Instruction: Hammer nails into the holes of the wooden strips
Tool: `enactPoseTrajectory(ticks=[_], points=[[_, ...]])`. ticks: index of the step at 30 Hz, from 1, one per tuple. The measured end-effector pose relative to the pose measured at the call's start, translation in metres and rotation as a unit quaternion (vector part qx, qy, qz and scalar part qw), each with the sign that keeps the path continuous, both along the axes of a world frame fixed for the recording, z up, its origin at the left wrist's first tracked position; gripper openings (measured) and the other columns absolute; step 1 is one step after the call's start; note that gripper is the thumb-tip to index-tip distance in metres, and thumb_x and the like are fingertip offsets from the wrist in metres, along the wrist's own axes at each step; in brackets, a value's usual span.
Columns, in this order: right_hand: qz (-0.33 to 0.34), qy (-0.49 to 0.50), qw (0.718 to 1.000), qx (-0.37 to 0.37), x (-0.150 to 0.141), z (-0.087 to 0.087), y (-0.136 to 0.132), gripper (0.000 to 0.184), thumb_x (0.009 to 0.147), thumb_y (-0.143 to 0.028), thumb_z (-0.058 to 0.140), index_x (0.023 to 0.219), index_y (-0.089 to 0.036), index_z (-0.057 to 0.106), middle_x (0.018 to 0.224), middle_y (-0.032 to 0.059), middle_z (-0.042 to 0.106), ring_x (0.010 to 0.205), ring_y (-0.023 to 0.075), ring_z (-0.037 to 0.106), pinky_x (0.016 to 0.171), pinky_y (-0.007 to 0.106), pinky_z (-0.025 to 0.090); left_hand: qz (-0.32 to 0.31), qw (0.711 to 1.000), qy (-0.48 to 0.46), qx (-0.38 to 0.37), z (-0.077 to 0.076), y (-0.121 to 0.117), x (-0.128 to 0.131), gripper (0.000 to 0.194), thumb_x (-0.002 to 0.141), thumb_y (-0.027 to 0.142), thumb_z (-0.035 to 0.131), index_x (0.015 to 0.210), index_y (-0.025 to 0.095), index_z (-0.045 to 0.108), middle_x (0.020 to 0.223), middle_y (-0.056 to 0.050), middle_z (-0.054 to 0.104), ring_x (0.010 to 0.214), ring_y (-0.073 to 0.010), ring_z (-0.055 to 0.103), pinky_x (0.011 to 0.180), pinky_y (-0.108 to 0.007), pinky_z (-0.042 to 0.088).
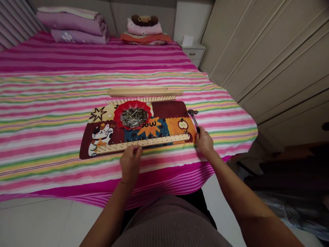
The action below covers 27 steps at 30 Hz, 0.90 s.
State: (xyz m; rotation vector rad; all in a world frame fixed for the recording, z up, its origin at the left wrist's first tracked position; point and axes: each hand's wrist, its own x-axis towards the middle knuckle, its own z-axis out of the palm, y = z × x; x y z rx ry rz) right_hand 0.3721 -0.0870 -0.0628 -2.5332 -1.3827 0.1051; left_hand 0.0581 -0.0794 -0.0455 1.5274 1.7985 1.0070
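Item: near wooden strip [169,139], one. Lies lengthwise along the front of a printed mat [168,109], slightly aslant. Nails stand upright along its length, more plainly seen at the left end; whether any place remains unfilled, and how deep each nail sits, is too small to tell.

Left hand [130,163]: at the strip's front edge, fingers drawn together in a narrow pinch; whether a nail is held between them cannot be told.

Right hand [205,141]: closed around the handle of a hammer [195,120], its head just beside the mat's right edge, well apart from the nails in the strip.

Red scalloped bowl [117,117]: on the mat, behind the near strip; holds a large heap of loose nails [134,117], so supply appears ample.

Rear strip [164,100]: behind the bowl, set with a long row of upright nails; judged largely filled.

Pale wooden pieces [138,92]: beyond the rear strip, no nails visible on them; apparently unworked.

Assessment: two strips nailed to a good extent, the near one in hand; the pale pieces possibly left over.

Surroundings: striped cloth [46,127] beneath all; folded lilac bedding [74,24] at the far side.
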Motion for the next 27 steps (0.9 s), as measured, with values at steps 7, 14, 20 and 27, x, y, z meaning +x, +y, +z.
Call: enactPoseTrajectory(ticks=[7,14,20,27], points=[[-0.001,0.000,1.000,0.000,0.001,0.000,0.000,0.040,0.093,-0.025,0.040,0.132,-0.017,0.049,0.094,0.0109,0.064,0.074,0.0195,0.054,0.058,0.027,0.030,-0.022,0.997,0.070,-0.008,0.004,0.009,0.002,0.020,0.077,0.035,0.053,0.085,0.020,0.063,0.082,-0.005,0.071,0.082,-0.0209,0.066,0.079,-0.033,0.046],[-0.001,-0.006,1.000,0.003,0.000,-0.001,0.000,0.041,0.093,-0.024,0.041,0.132,-0.017,0.049,0.093,0.0108,0.063,0.073,0.0193,0.054,0.059,0.027,0.031,-0.038,0.985,0.168,-0.010,0.019,0.013,0.005,0.015,0.077,0.030,0.052,0.078,0.021,0.064,0.080,-0.006,0.070,0.080,-0.0226,0.064,0.075,-0.033,0.045],[-0.004,-0.008,1.000,0.000,-0.001,0.001,0.000,0.041,0.093,-0.024,0.040,0.132,-0.017,0.049,0.095,0.0113,0.064,0.074,0.0198,0.054,0.059,0.027,0.032,-0.018,0.997,0.072,0.011,0.003,0.010,0.015,0.022,0.080,0.035,0.050,0.088,0.020,0.063,0.087,-0.006,0.070,0.086,-0.0210,0.065,0.081,-0.033,0.047],[-0.003,-0.002,1.000,0.002,-0.002,0.001,-0.001,0.041,0.093,-0.024,0.040,0.132,-0.017,0.049,0.097,0.0121,0.064,0.076,0.0204,0.055,0.060,0.027,0.032,-0.009,0.996,0.071,0.050,-0.006,0.005,0.019,0.020,0.082,0.033,0.049,0.087,0.020,0.063,0.091,-0.007,0.069,0.091,-0.0208,0.063,0.086,-0.033,0.045]])
